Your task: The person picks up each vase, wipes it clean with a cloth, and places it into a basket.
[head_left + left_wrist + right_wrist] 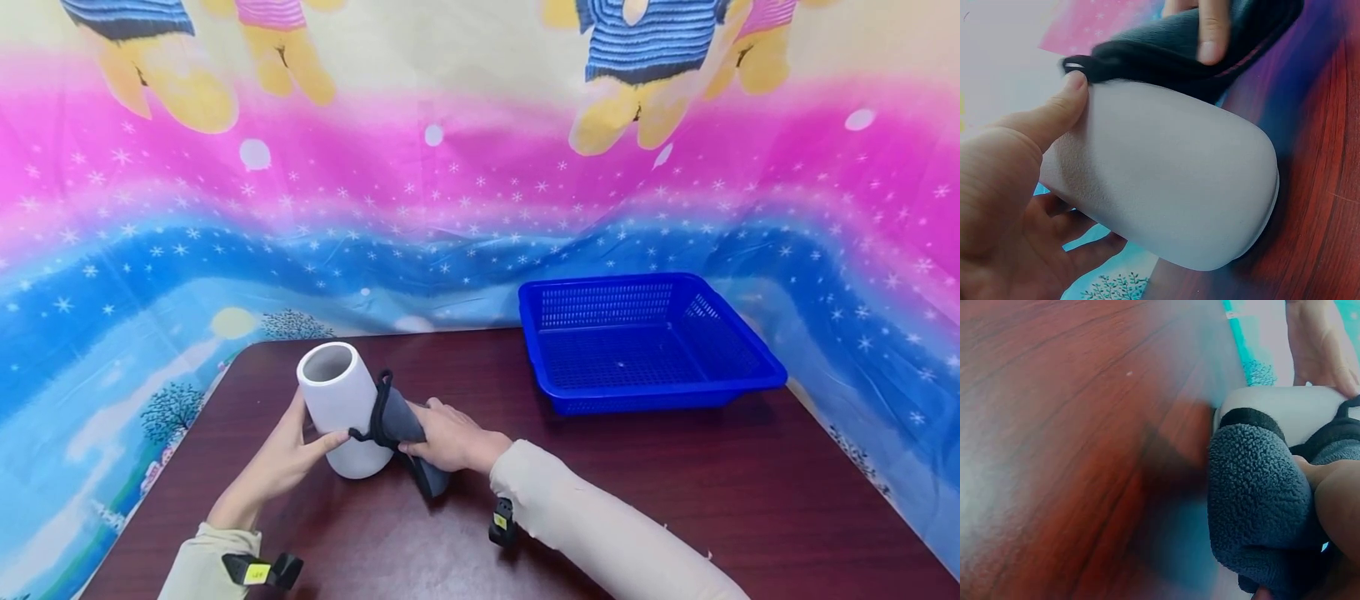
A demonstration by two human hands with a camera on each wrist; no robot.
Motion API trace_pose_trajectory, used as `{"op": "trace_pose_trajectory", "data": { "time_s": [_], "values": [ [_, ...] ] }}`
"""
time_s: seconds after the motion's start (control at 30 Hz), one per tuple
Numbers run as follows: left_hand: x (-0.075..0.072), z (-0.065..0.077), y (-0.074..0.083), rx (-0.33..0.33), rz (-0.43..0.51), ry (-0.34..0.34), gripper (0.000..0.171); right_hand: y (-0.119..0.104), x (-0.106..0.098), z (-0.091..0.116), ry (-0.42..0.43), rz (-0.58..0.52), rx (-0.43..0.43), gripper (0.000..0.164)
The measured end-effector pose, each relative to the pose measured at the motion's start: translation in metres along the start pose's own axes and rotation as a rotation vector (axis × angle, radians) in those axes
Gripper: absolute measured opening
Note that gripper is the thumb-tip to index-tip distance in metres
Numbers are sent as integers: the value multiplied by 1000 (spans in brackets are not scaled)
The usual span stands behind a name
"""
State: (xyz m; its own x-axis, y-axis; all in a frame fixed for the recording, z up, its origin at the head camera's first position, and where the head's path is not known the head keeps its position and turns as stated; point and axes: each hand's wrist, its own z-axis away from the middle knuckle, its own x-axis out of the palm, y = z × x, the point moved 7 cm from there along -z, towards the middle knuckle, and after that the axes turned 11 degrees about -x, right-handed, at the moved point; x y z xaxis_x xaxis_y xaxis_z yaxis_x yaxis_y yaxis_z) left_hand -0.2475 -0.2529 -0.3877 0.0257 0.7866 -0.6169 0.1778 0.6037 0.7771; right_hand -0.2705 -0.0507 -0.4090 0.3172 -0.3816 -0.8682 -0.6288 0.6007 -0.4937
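Observation:
A white vase [341, 408] with an open round mouth leans slightly on the table, left of centre in the head view. My left hand [281, 454] grips it from the left, thumb on the near side and fingers around the back. In the left wrist view, the thumb tip meets a black loop at the corner of a grey cloth [405, 421] with black edging. My right hand [457, 437] holds this cloth, bunched, against the vase's right side. The right wrist view shows the fleecy cloth [1260, 494] folded under the right thumb, covering part of the vase [1291, 409].
A blue plastic basket [660, 383] with perforated sides stands at the back right of the dark red-brown wooden table [600, 492]. Behind the table hangs a colourful printed curtain [450, 192]. Each sleeve carries a small black device near the wrist.

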Motion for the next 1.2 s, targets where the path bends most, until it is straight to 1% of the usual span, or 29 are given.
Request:
{"op": "trace_pose_trajectory", "data": {
  "time_s": [0.17, 0.27, 0.53, 0.67, 1.0, 1.2],
  "values": [
    [1, 0, 1, -9, 30, -11, 93, 4, 6, 2, -40, 23, 14, 63],
    [1, 0, 1, -10, 44, -13, 94, 5, 7, 3, -39, 29, 13, 64],
    [1, 0, 1, -18, 35, -14, 93, 8, 10, 4, -86, 83, 35, 71],
    [1, 0, 1, -18, 35, -14, 93, 9, 11, 5, -109, 92, 50, 73],
    [1, 0, 2, -14, 48, -16, 94, 14, 15, 9, -134, 118, 86, 74],
    [1, 0, -1, -19, 13, -2, 93, 13, 15, 10, -141, 104, 81, 74]
  ]
}}
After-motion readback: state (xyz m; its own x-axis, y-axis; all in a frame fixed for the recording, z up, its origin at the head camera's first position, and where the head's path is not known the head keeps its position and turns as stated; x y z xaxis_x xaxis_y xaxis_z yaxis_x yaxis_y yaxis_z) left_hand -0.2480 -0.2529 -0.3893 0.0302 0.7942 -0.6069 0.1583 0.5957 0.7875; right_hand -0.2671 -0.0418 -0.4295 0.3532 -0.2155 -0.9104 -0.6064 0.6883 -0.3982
